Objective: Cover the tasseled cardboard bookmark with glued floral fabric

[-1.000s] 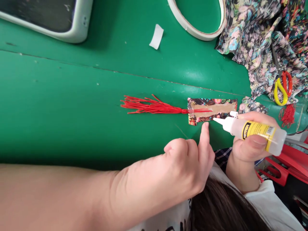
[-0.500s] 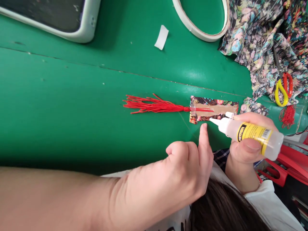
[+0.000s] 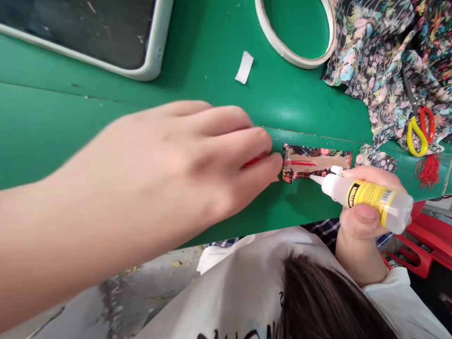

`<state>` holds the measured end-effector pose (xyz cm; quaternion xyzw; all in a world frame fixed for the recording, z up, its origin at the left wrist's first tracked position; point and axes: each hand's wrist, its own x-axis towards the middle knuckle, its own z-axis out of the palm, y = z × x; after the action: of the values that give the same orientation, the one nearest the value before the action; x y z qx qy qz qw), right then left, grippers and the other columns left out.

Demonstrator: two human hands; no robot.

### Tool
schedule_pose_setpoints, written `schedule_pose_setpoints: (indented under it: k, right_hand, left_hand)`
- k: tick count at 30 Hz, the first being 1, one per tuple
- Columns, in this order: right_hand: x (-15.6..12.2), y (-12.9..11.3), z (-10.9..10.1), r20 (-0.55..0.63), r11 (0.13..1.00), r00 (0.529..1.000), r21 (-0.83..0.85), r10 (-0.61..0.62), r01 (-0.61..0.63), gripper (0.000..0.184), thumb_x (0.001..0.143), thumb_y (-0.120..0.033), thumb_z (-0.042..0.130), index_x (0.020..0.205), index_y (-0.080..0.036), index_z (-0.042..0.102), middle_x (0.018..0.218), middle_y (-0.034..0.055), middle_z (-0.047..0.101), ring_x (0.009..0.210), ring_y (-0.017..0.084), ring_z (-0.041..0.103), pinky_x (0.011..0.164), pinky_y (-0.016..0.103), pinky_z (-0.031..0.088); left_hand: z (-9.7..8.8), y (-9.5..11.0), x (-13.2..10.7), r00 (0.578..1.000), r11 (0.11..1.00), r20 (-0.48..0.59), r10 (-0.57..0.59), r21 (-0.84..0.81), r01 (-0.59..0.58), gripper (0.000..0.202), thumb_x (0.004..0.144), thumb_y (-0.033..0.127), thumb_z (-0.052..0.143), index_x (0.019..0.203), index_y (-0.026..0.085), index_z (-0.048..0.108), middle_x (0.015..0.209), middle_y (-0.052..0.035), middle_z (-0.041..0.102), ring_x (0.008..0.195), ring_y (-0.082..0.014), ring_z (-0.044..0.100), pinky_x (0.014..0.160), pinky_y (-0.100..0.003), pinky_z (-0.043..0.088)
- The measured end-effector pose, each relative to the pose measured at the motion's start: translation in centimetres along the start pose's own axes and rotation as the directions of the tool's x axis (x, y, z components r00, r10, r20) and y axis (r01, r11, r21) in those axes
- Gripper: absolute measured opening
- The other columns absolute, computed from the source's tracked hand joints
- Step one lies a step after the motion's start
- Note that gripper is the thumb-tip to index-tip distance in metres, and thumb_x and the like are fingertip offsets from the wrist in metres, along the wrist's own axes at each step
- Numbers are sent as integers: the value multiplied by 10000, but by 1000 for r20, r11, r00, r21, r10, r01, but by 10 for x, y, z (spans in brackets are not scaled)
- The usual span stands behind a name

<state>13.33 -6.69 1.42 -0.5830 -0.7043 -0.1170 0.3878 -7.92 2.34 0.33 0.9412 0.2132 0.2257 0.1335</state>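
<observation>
On the green tabletop (image 3: 106,122), near the front edge, a small card (image 3: 317,162) wrapped in floral cloth is lying flat. The left hand (image 3: 183,160) is lying flat over a red tassel (image 3: 254,161), fingers stretched out and together, fingertips touching the card's 9 o'clock end; only a bit of red is showing beneath them. The hand is blurred, and it is gripping nothing that can be seen. The right hand (image 3: 365,214) is wrapping its grip around a glue bottle (image 3: 367,197) at 4 o'clock from the card, thumb pressing the yellow label, nozzle tip touching the card's near edge. At 12 o'clock from the card a tape ring (image 3: 294,54) is lying, with a white scrap (image 3: 244,67) beside it. At 2 o'clock floral fabric (image 3: 374,56) is lying heaped, scissors (image 3: 418,129) resting on it.
</observation>
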Motion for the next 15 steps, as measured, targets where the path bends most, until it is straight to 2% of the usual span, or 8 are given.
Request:
schedule_pose_setpoints:
  k: [2, 4, 9, 12, 15]
  right_hand:
    - [1, -1, 0, -17, 1000, 1000, 3, -11, 11, 376, 948, -459, 402, 783, -193, 611, 586, -20, 586, 515, 116, 570, 499, 274, 433]
    - [1, -1, 1, -21, 1000, 1000, 5, -16, 16, 377, 943, -461, 408, 772, -194, 611, 578, -20, 584, 513, 120, 570, 493, 276, 433]
    - [4, -6, 5, 8, 999, 999, 45, -31, 31, 355, 929, -440, 443, 757, -183, 616, 551, -16, 583, 501, 133, 579, 501, 294, 442]
    - [5, -10, 9, -22, 994, 997, 83, -69, 71, 347, 929, -421, 454, 758, -165, 613, 553, -13, 589, 500, 124, 585, 488, 287, 435]
    - [8, -14, 11, 9, 993, 997, 95, -75, 73, 340, 935, -428, 445, 776, -176, 607, 562, -15, 601, 490, 130, 587, 476, 305, 428]
  left_hand:
    - [3, 5, 3, 994, 993, 74, 85, 76, -91, 440, 964, 212, 265, 922, 166, 700, 734, -41, 570, 697, -173, 489, 576, -339, 372]
    - [5, 9, 5, 988, 987, 104, 111, 105, -122, 419, 961, 169, 269, 938, 149, 687, 749, -55, 585, 697, -182, 480, 554, -333, 377]
    - [6, 11, 7, 992, 995, 106, 73, 52, -79, 419, 954, 146, 272, 924, 200, 686, 771, -66, 612, 691, -218, 464, 552, -372, 386]
    - [8, 12, 7, 994, 998, 93, 50, 27, -52, 406, 971, 174, 278, 916, 209, 679, 764, -49, 605, 677, -196, 450, 561, -348, 366]
    - [9, 13, 8, 997, 1000, 70, 17, 9, -18, 391, 976, 184, 297, 869, 200, 672, 737, -36, 588, 659, -171, 435, 572, -326, 356]
